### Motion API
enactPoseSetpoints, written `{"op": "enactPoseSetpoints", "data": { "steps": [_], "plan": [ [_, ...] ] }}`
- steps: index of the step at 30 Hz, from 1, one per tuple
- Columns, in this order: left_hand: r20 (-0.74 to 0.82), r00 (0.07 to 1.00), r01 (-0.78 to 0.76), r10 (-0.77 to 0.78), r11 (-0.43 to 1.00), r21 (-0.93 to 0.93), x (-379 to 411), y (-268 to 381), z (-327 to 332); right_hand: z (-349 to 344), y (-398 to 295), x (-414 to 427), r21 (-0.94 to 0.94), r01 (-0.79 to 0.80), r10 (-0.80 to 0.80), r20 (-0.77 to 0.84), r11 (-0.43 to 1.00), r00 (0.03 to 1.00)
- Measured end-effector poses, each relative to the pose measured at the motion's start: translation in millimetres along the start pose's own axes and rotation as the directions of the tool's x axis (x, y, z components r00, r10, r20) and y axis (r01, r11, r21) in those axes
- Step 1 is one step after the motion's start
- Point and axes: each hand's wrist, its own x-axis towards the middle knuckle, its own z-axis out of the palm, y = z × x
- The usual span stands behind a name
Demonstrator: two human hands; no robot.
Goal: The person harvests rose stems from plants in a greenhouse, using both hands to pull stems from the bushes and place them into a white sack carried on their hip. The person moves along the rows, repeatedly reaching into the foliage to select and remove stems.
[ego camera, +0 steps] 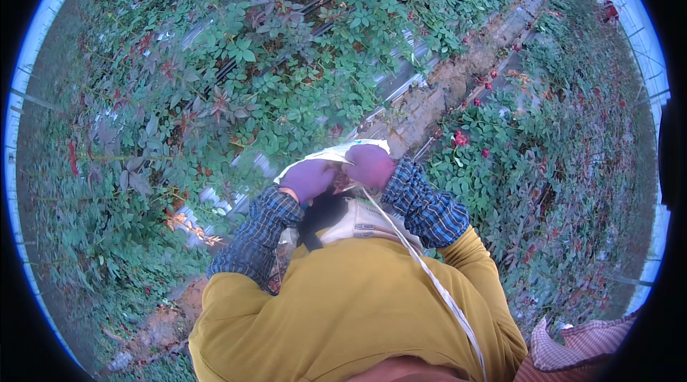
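My left hand [308, 180], in a purple glove, is closed at the near left part of a white bag's rim [343, 151]. Also purple-gloved, my right hand [370, 166] grips the same bag on its right side, close to the left hand. Between the two hands shows some reddish material, too small to identify. A twisted white strap [445, 296] runs from beside my right hand up across my mustard-coloured top. Below the hands, at my waist, is a pale bag with a zip [365, 227], next to a dark area I cannot make out. Blue checked sleeve covers [426, 202] are on both forearms.
Dense rose bushes [300, 54] flank a narrow dirt path [456, 81]. Red blooms [460, 138] stand at its right edge. Black irrigation pipes [322, 27] and reflective plastic mulch [413, 76] show among leaves. Checked cloth [574, 352] hangs at the lower right.
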Motion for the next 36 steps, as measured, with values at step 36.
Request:
{"op": "enactPoseSetpoints", "data": {
  "steps": [36],
  "plan": [
    [-0.001,1.0,-0.023,0.028,0.792,-0.61,13.6,-32.6,-128.2,-0.5,68.7,-106.1,0.608,-0.24,0.39,-0.125,0.757,0.912]
  ]
}}
